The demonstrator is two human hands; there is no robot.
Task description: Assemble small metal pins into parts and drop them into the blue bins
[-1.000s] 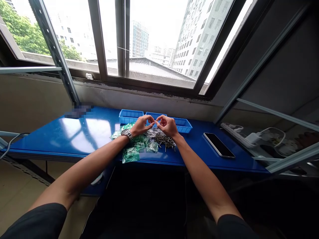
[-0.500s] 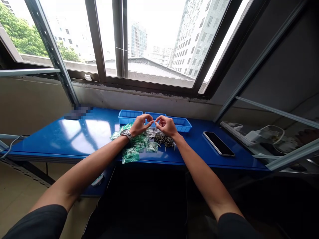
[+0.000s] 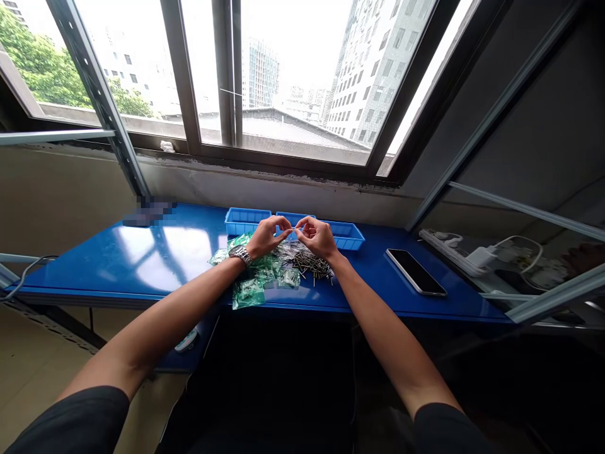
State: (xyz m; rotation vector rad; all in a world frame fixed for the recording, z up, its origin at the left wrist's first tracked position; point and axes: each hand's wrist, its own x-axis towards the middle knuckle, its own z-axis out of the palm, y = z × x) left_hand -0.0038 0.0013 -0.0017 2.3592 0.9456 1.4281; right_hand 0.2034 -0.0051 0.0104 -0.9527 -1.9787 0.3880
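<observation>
Blue workbench (image 3: 142, 258), a tight pinch above the dark metal pins (image 3: 309, 266)

From the head camera, the left hand (image 3: 267, 237) and the right hand (image 3: 316, 238) meet above the middle of the bench, fingers curled inward. Thumb and forefinger of each hand pinch toward the other. A thin metal sliver (image 3: 296, 228) shows between the two sets of fingertips, too fine to make out well, and both grips look closed on it. A steel wristwatch (image 3: 241, 255) circles the left wrist.

Just below and in front of the right hand lies the loose heap of pins, its near side close to the bench's front edge. Green-printed plastic bags (image 3: 248, 294) spread beside the heap, under the left hand and wrist, one almost reaching that same edge. Just behind the hands, a row of blue plastic trays (image 3: 247, 222) lines the back of the bench, below the wall and a dark-framed window (image 3: 189, 75).

Open blue surface stretches well to the left of the bags. On the right, a narrower bare stretch separates the heap from a black smartphone (image 3: 416, 272), which lies flat near the front edge.
</observation>
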